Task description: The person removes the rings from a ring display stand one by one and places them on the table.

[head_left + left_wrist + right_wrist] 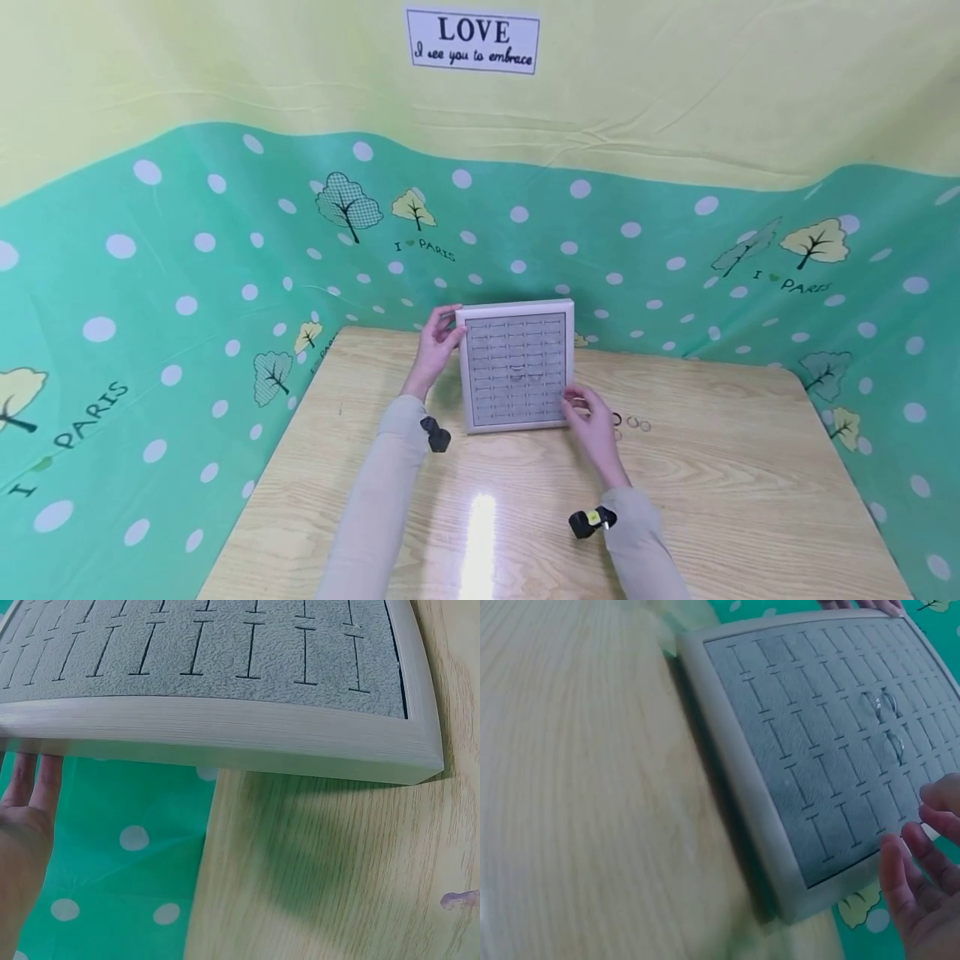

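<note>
A square ring display tray (pixel 517 367), with a pale frame and a slotted grey foam insert, stands tilted up on the table. My left hand (pixel 438 342) holds its upper left corner, thumb toward the front; in the left wrist view some fingers (pixel 45 784) rest against the frame's side (pixel 225 754). A few rings (pixel 887 709) sit in slots near the middle of the foam. My right hand (pixel 594 421) is at the tray's lower right edge. In the right wrist view its loosely bent fingers (pixel 930 859) are in front of the tray, with nothing visible between them.
Several loose rings (pixel 633 422), one of them black, lie on the wooden table (pixel 712 450) just right of my right hand. Behind the tray hangs a green dotted cloth (pixel 517 242). A small camera is strapped on each wrist.
</note>
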Motion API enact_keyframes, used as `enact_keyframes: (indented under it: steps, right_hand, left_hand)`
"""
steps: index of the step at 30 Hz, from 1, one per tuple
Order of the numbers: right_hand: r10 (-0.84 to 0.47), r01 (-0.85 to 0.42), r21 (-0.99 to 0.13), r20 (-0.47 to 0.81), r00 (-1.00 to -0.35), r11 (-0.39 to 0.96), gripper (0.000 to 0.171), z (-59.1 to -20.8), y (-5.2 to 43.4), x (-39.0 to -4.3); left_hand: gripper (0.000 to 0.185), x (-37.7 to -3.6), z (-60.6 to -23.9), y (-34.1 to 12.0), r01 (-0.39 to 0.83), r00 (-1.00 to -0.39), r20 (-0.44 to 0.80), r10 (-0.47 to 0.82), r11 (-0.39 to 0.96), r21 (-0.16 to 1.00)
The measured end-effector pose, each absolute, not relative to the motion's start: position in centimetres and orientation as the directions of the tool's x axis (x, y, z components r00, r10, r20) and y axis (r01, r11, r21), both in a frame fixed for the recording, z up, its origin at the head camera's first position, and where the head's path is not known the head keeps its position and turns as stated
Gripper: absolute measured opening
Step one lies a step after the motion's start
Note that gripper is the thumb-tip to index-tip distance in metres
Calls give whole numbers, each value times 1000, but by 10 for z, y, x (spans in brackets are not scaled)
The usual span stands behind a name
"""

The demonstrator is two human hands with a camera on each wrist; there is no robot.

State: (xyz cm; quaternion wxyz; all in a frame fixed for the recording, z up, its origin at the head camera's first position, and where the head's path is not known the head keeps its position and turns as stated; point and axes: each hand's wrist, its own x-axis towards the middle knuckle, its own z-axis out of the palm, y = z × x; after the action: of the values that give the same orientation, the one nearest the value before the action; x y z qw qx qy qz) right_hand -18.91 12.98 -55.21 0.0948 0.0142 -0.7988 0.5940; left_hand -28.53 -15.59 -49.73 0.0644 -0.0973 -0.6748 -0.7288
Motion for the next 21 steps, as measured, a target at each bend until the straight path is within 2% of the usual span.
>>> enact_keyframes:
  steps: [13, 21]
  right_hand:
    - [17, -144, -943, 156, -988, 298, 25, -537, 108, -211]
    - [24, -162, -935, 178, -984, 315, 20, -538, 100, -220]
  left_hand:
    - [41, -286, -497, -155, 228, -972, 232, 34, -93, 969]
    - [41, -284, -498, -154, 222, -973, 226, 35, -85, 971]
